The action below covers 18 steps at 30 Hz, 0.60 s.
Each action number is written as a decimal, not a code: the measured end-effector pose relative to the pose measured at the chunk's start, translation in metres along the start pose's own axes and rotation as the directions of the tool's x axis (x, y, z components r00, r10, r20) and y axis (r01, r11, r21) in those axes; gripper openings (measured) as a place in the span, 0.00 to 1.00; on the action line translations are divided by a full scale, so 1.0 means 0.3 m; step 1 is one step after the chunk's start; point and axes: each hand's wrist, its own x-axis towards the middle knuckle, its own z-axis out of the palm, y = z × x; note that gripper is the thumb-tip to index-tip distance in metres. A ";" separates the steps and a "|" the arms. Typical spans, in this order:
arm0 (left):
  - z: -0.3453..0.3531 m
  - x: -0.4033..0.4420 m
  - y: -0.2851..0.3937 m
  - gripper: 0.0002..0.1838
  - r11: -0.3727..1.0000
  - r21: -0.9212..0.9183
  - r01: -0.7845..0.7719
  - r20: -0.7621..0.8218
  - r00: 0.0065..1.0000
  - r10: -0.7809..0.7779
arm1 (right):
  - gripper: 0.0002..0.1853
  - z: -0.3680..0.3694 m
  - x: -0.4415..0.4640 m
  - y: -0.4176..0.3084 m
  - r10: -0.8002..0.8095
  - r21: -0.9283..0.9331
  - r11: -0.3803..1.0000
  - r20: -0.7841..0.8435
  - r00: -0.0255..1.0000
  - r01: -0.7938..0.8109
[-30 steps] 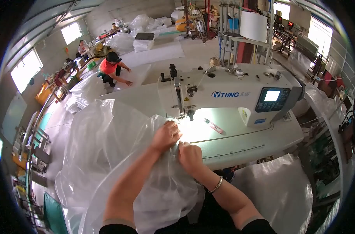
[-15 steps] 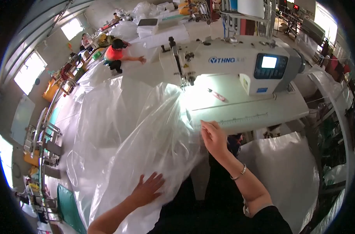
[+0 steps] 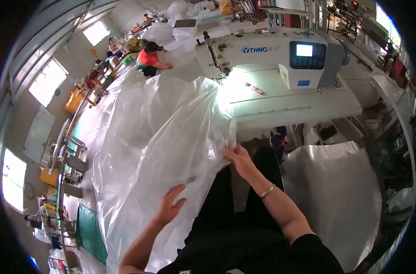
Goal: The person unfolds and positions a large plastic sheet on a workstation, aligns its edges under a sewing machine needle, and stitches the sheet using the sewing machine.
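Note:
A large clear plastic sheet hangs in folds from the needle area of the white sewing machine down over the lap. Its right edge is pinched in my right hand, below the front edge of the machine table. My left hand is over the lower part of the sheet, fingers apart and holding nothing; whether it touches the plastic is unclear. A small pair of red-handled snips lies on the lit machine bed, right of the needle.
A co-worker in a red top crouches beyond the machine at the upper left. Another plastic sheet hangs at the right. A metal frame runs along the left, near a green sheet.
Both hands have left the needle area. My left hand moved down over the sheet and opened; my right hand came down to the sheet's right edge. The view has tilted downward.

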 end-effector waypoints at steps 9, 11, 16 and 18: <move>0.183 -0.365 -0.184 0.10 0.860 0.304 0.411 -0.189 0.910 -0.368 | 0.07 0.044 -0.076 0.007 -0.151 -0.006 0.989 -0.105 0.983 0.151; 0.078 -0.406 -0.162 0.09 0.833 0.233 0.501 -0.081 0.864 -0.497 | 0.06 0.081 -0.104 -0.032 -0.023 -0.025 0.999 0.026 0.999 0.023; -0.224 -0.449 0.010 0.10 0.746 -0.343 0.571 0.016 0.798 -0.603 | 0.09 0.216 -0.230 0.053 0.354 -0.229 0.935 0.565 0.745 -0.271; -0.256 -0.447 0.052 0.10 0.716 -0.322 0.619 0.041 0.765 -0.643 | 0.12 0.272 -0.297 0.100 0.248 -0.173 0.968 0.598 0.763 -0.180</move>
